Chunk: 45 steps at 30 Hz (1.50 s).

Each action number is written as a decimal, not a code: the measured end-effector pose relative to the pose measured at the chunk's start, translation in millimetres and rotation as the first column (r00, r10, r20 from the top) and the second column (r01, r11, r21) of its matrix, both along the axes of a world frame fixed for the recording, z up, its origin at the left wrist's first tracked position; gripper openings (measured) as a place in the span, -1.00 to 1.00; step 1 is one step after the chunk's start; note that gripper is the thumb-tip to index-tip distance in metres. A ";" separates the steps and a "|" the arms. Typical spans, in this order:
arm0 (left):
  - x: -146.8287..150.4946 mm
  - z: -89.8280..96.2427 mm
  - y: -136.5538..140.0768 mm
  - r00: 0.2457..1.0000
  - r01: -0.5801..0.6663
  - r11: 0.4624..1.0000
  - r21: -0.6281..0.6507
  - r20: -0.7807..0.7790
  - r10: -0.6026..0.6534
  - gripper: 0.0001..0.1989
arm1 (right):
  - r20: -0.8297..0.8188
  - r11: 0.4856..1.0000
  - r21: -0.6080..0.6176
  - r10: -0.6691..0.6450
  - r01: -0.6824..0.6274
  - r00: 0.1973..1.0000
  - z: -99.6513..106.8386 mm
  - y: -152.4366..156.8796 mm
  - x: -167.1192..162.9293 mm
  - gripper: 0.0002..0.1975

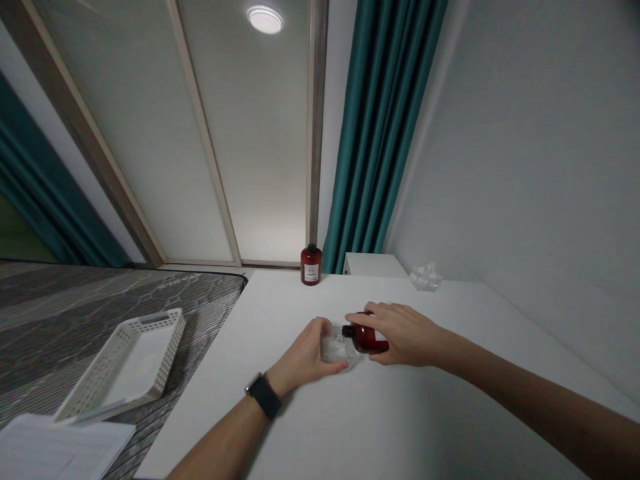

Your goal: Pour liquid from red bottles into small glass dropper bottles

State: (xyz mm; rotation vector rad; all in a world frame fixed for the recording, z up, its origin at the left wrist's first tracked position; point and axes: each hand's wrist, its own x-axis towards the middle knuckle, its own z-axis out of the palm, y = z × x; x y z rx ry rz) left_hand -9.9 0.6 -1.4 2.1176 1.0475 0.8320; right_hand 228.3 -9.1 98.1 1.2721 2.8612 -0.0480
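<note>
My right hand (400, 333) is wrapped round a dark red bottle (369, 339) with a white label, tipped on its side. Its black neck (348, 331) points left, over a clear glass bowl (336, 352). Around the left side of that bowl my left hand (313, 353) is closed, thumb at the near edge and fingers at the far edge. The bowl's contents are hard to make out. A second dark red bottle (311, 267), with a black top and white label, stands upright at the table's far edge.
A crumpled clear plastic or glass piece (426, 277) lies at the back right of the white table (350, 427), near the wall. On the left, lower down, are a white perforated basket (167, 347) and paper sheets (60, 450). A white box-like unit (375, 265) stands behind the table.
</note>
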 end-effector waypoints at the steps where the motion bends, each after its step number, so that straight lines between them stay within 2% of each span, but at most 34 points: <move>1: 0.0 0.3 -0.2 1.000 0.000 1.000 0.002 0.002 0.000 -0.47 | 0.004 1.000 0.003 0.001 -0.001 1.000 0.2 0.0 0.0 -0.32; 45: 0.2 -1.7 -0.3 1.000 -0.004 1.000 -0.004 0.010 0.004 -0.45 | 0.030 1.000 -0.020 0.002 -0.002 1.000 6.3 0.7 -2.2 -0.32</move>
